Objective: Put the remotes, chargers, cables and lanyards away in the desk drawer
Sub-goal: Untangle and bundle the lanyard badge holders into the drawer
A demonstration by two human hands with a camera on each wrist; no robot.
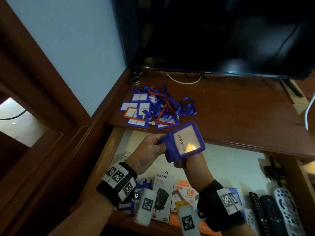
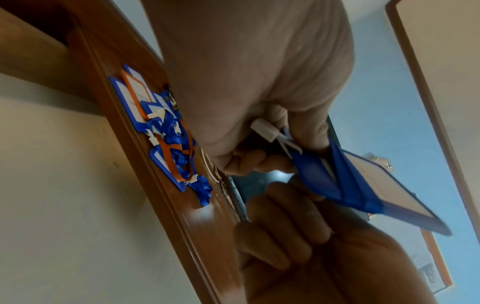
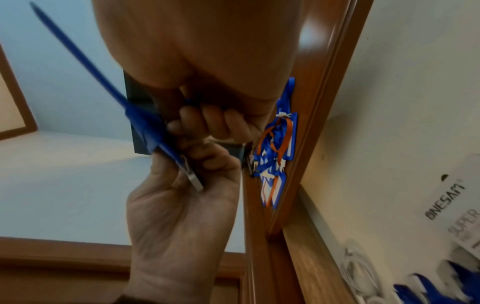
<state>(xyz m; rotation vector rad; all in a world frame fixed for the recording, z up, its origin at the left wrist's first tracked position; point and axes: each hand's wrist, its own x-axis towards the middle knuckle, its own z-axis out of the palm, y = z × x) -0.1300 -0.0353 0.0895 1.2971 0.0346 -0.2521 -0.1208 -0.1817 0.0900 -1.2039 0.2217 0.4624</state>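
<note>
Both hands hold one blue badge lanyard (image 1: 185, 141) above the open drawer (image 1: 230, 164); its card reads PELAWAT and its strap is wound around the holder. My left hand (image 1: 151, 150) grips the strap end with the white clip (image 2: 263, 128). My right hand (image 1: 185, 165) grips the holder from below, fingers curled around it (image 3: 205, 121). A pile of blue and red lanyards (image 1: 153, 109) lies on the desk top near its front left. Charger boxes (image 1: 164, 193) and several remotes (image 1: 276, 212) lie in the drawer.
A dark TV (image 1: 221, 34) stands at the back of the desk, with a white cable (image 1: 184, 81) under it. A coiled white cable (image 1: 121, 156) sits at the drawer's back left. A wooden frame (image 1: 42, 86) runs along the left.
</note>
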